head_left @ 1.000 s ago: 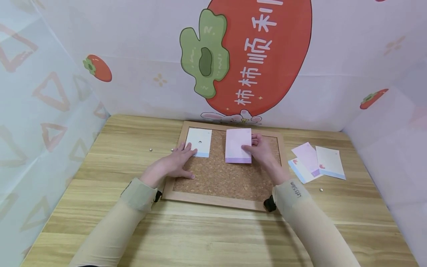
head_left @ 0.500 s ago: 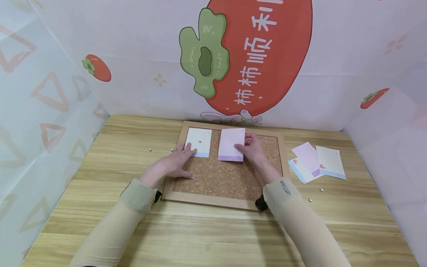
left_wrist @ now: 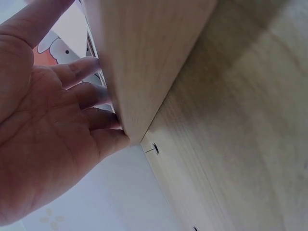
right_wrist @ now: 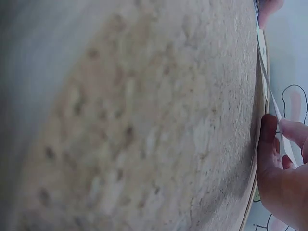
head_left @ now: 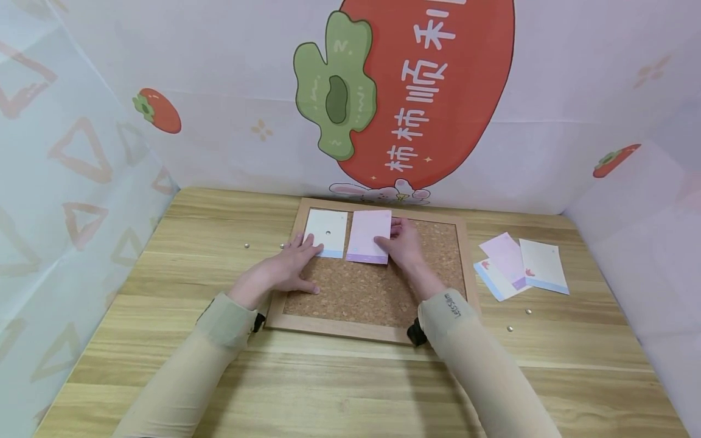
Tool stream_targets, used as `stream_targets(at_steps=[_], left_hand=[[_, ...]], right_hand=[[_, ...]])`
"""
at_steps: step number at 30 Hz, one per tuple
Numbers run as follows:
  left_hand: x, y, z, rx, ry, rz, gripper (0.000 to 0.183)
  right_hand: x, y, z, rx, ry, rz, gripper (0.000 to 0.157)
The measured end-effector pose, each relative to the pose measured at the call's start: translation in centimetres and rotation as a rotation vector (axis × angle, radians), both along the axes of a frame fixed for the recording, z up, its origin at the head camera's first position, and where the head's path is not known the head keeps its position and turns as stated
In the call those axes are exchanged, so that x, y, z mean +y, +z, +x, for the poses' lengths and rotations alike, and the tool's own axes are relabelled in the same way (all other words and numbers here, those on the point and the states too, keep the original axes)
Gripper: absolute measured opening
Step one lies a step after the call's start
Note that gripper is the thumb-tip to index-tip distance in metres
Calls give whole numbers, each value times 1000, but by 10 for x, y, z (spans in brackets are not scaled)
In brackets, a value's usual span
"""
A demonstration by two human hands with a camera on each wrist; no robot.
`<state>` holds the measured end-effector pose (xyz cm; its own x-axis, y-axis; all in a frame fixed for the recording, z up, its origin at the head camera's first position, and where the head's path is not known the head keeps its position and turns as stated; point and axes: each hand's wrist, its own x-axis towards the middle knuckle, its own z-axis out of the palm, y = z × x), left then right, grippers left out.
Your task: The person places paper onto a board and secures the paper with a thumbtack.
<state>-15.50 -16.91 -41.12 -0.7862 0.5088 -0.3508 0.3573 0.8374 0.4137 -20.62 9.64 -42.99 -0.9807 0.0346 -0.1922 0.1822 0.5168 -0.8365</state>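
The right hand (head_left: pixel 402 243) pinches a pink card (head_left: pixel 366 236) by its right edge, thumb on top and fingers underneath. The card is above the upper middle of a cork board (head_left: pixel 361 298); in the right wrist view its held edge is lifted off the cork. The left hand (head_left: pixel 290 267) lies with fingers spread and mostly straight, gripping nothing. It rests across the board's left wooden frame (head_left: pixel 350 331), its fingertips on the lower left corner of a white card (head_left: pixel 327 222) with a blue bottom band. A silvery pin (head_left: pixel 328 233) sits at the middle of that white card. A narrow strip of cork shows between the two cards.

The pink card looks like paper: probably very light, bendable, easy to crease and apt to slide on the cork. A gentle pinch at a side edge should serve, leaving its face uncovered; pressing hard could fold it.

Left of the board, two loose pins (head_left: pixel 247 246) lie on the wooden table (head_left: pixel 328 389). To the right are three overlapping loose cards (head_left: pixel 544 264), two white and blue, one pink, with two more pins (head_left: pixel 510 329) nearer the person. Behind stands a pale wall (head_left: pixel 230 55) printed with a large red fruit (head_left: pixel 454 91).
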Motion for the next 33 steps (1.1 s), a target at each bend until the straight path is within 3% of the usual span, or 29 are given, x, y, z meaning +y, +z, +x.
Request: stream_targets(at_steps=[11, 17, 23, 27, 30, 33], left_hand=[[0, 0, 0, -5, 4, 8, 97], [0, 0, 1, 3, 5, 16, 97], [-1, 1, 1, 7, 1, 17, 97], [0, 1, 1, 0, 5, 17, 97], [0, 0, 1, -5, 7, 15, 97], [0, 0, 1, -1, 6, 13, 97]], right_hand=[[-3, 4, -1, -15, 15, 88, 65], [-6, 8, 4, 38, 114, 224, 73], [-8, 10, 12, 117, 298, 511, 64], [-1, 13, 16, 237, 498, 690, 57], [7, 16, 16, 307, 644, 743, 55], [12, 16, 17, 309, 735, 765, 55]])
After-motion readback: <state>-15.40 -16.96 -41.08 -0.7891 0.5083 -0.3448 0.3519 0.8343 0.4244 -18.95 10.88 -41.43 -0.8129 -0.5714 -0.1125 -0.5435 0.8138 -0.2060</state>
